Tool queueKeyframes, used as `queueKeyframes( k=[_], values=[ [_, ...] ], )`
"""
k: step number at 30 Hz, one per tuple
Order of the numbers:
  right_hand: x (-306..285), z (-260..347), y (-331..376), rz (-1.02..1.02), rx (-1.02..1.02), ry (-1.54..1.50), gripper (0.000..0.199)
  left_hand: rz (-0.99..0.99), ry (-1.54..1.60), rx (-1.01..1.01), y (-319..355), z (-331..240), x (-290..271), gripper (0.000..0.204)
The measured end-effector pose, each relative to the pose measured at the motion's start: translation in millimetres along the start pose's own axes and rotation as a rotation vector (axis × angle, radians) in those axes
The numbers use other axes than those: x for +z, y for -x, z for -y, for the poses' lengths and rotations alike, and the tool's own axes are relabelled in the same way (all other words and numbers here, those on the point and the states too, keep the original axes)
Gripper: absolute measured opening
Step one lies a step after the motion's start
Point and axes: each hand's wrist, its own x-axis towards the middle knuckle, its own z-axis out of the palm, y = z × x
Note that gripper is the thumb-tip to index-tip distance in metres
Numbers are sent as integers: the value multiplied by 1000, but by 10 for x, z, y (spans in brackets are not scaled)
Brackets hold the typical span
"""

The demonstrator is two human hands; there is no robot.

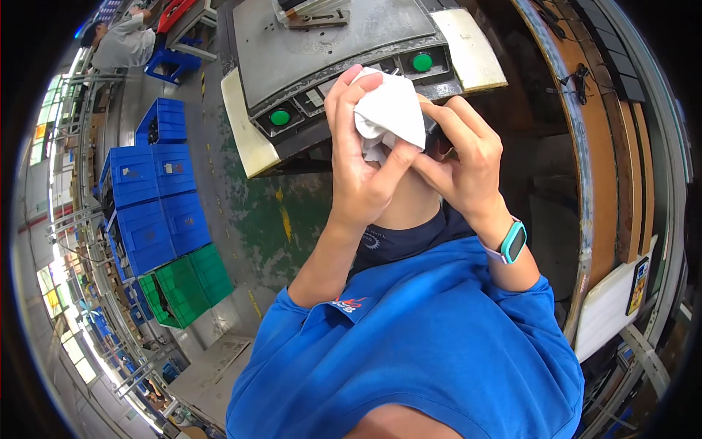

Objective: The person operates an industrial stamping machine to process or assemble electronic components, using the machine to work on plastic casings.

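A crumpled white cloth, perhaps a paper wipe, is bunched up in front of me above my lap. My left hand is closed around it, fingers over the far side and thumb across the near edge. On the cloth's right, my right hand has its fingers curled and its thumb beside the left thumb. A small dark, glossy object shows between the right fingers and the cloth; most of it is hidden, so its kind is unclear.
Ahead stands a grey metal machine table with two green buttons and pale padded corners. Stacked blue crates and a green crate are on the left. A wooden shelf edge runs along the right. Another person sits far left.
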Motion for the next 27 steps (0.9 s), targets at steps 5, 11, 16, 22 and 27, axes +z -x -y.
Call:
queueKeyframes(
  k=[5,11,16,22,27],
  values=[
    [56,-30,-24,-54,-35,18,42,29,-342,201,32,105,54,67],
    [75,-12,-51,-22,-18,31,40,-45,-417,287,-8,182,56,53],
    [97,-14,-47,-46,-34,34,40,-41,-230,208,-76,211,-22,43],
    [50,6,-56,-36,-23,45,41,-39,-371,241,-112,67,70,38],
    [54,11,-37,-4,-23,39,41,-6,-597,296,-63,-26,92,38]
  ],
)
